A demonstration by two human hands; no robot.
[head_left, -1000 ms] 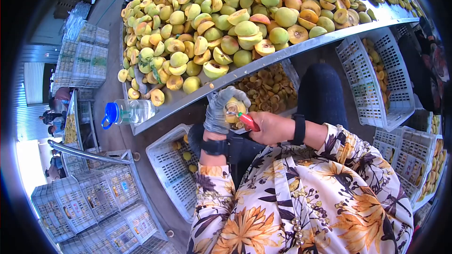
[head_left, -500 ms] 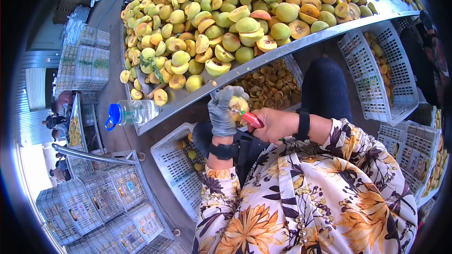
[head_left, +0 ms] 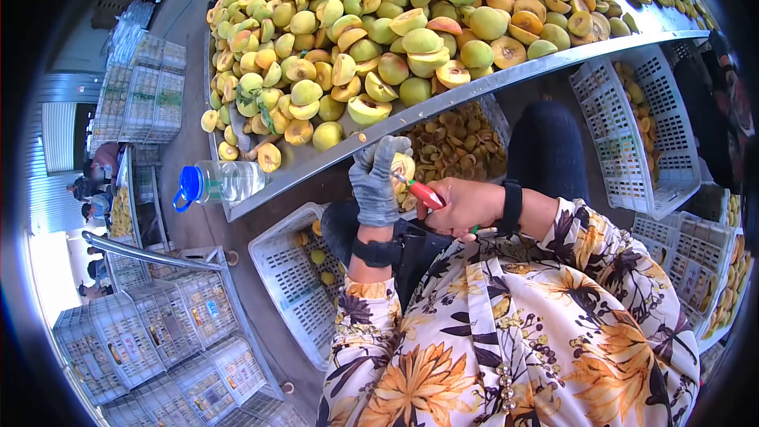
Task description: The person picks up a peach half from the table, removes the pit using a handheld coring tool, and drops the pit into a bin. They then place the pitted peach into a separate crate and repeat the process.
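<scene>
Seen in the head view, a grey-gloved left hand curls around a fruit just in front of the worktop, while a bare right hand grips a red-handled tool. The tool's long axis slants from the right fist up and leftward, its metal tip at the fruit's pale flesh and its red handle running back into the palm. The fruit sits upright between glove and tool, its cut side turned toward the tip; the fingers hide its far side. Below the right hand, a sliver of green shows, too small to identify.

Beyond the hands, the worktop's metal edge stands between them and a broad pile of yellow-green fruit, much of it halved. A bottle sits at the near left corner, its blue cap toward the left of view. Under the edge, a bin brims with brownish cut pieces, flanked by the wearer's dark knee. White crates crowd both sides: one by the left leg, another at right, and stacks at lower left.
</scene>
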